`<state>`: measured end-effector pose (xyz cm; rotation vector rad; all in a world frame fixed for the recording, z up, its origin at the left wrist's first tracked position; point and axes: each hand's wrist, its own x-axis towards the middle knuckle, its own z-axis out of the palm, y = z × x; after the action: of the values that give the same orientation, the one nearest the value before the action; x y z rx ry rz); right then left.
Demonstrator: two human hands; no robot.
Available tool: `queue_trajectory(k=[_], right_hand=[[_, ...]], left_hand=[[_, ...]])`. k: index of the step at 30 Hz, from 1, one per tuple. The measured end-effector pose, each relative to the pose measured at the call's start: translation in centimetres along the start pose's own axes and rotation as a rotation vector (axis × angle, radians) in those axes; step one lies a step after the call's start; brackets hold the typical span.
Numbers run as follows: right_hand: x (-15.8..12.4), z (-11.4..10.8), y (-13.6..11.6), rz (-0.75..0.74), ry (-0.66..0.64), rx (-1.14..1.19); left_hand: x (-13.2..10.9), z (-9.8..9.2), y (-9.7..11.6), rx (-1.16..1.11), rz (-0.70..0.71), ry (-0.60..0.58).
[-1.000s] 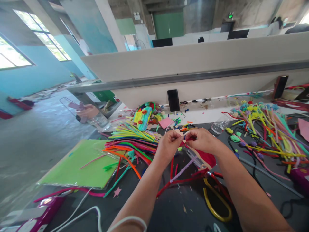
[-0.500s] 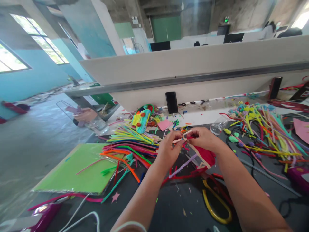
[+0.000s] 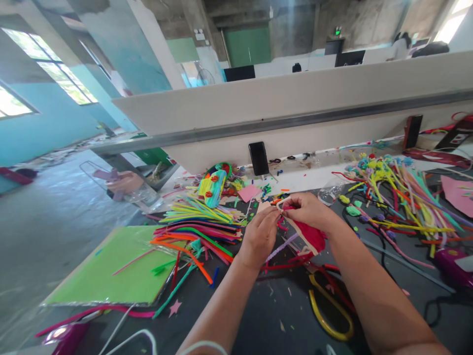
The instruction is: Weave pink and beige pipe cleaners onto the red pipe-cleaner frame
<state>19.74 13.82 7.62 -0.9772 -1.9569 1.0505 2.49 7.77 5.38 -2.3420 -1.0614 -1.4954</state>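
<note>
My right hand (image 3: 307, 211) pinches the upper end of a red piece edged with cream pipe cleaner (image 3: 311, 237), which hangs below its fingers. Fingertips of my left hand (image 3: 260, 234) are closed against the same cream edge, where a small loop (image 3: 281, 203) of it stands up between the hands. The exact grip of the left fingers is partly hidden by the back of the hand. Under the hands a lilac pipe cleaner (image 3: 283, 247) lies slanted on the dark table. Yellow-handled scissors (image 3: 330, 313) rest near my right forearm.
Bundles of coloured pipe cleaners (image 3: 201, 229) lie to the left, beside a green sheet pack (image 3: 107, 266). More pipe cleaners (image 3: 410, 197) are heaped at the right. A black phone (image 3: 258, 159) leans on the white partition (image 3: 314, 116). A purple tool (image 3: 453, 264) sits far right.
My left hand has rolled over, its back now more toward me, with its fingers closer to the right hand. The cream end now makes a small loop. The view shifted slightly.
</note>
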Motion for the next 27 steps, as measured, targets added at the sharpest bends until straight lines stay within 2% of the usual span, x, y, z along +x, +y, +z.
queue_trajectory(k=[10,20,23,27], right_hand=[[0.0,0.1,0.2,-0.015,0.021,0.008],[-0.1,0.6,-0.3,-0.051,0.075,-0.133],[-0.3,0.7,-1.1,-0.051,0.091,-0.211],[-0.7,0.7,-2.3,-0.099,0.083,-0.36]], left_hand=[[-0.6,0.4,-0.5,0.057,0.046,0.02],[-0.8,1.1,-0.6,0.117,0.024,0.066],[-0.6,1.4,-0.2,0.091,-0.044,0.093],[0.0,1.1,0.4,0.026,-0.293,0.016]])
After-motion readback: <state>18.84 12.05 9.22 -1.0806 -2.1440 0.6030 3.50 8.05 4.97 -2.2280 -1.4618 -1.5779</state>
